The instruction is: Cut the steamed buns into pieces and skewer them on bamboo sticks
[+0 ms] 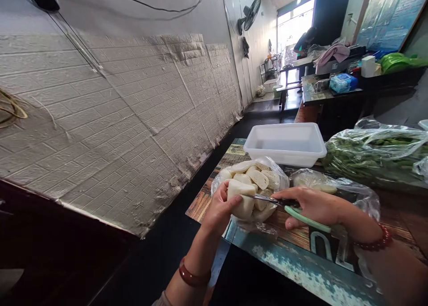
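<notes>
My left hand (pixel 218 211) grips a smooth white steamed bun (pixel 241 191) between thumb and fingers. My right hand (pixel 317 206) is closed round a pair of scissors (pixel 306 218) with pale green handles. The scissor blades reach left to the bun, against its side and close to my left thumb; how deep they go I cannot tell. Just behind and below the bun, an opened clear plastic bag (pixel 282 174) holds several more white buns (pixel 258 178), some with porous faces showing.
A white plastic tub (pixel 284 158) stands behind the bag on the wood-patterned table (pixel 205 192). To the right lie a second clear bag (pixel 363 194) and a big bag of green vegetables (pixel 381 152). A brick-pattern wall (pixel 133 118) runs along the left. A person (pixel 304 43) bends over a far table.
</notes>
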`<state>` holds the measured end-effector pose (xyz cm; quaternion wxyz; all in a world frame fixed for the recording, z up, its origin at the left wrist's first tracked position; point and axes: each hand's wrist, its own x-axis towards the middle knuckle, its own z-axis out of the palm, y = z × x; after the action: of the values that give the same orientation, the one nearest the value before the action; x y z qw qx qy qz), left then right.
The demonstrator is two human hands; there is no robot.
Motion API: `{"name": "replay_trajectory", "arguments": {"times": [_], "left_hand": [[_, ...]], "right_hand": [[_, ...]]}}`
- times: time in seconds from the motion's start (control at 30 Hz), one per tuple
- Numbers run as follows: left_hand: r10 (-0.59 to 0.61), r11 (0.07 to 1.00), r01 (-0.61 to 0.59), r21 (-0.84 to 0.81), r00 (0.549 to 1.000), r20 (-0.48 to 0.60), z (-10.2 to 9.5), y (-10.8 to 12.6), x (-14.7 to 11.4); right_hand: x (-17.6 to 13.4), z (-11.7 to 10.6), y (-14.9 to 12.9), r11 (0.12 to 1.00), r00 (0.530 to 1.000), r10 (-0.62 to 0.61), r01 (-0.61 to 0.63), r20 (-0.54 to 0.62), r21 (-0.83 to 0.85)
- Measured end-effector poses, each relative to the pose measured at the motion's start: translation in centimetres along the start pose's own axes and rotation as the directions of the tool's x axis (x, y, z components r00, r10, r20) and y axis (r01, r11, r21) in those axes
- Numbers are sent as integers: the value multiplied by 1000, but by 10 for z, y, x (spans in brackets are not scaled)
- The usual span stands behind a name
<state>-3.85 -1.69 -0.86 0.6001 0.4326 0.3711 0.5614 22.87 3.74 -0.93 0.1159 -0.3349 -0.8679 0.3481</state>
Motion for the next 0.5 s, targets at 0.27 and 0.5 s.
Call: {"name": "replay_trajectory", "arguments": {"times": [0.27, 0.5], "left_hand": [[32, 996, -30, 78, 999, -17, 1, -4, -1], [42, 983, -33, 183, 998, -46, 9, -5, -3]], "right_hand": [[0, 3, -1, 1000, 1000, -6, 6, -28, -1], [5, 9, -19, 1000, 998, 7, -8, -55, -21]]}}
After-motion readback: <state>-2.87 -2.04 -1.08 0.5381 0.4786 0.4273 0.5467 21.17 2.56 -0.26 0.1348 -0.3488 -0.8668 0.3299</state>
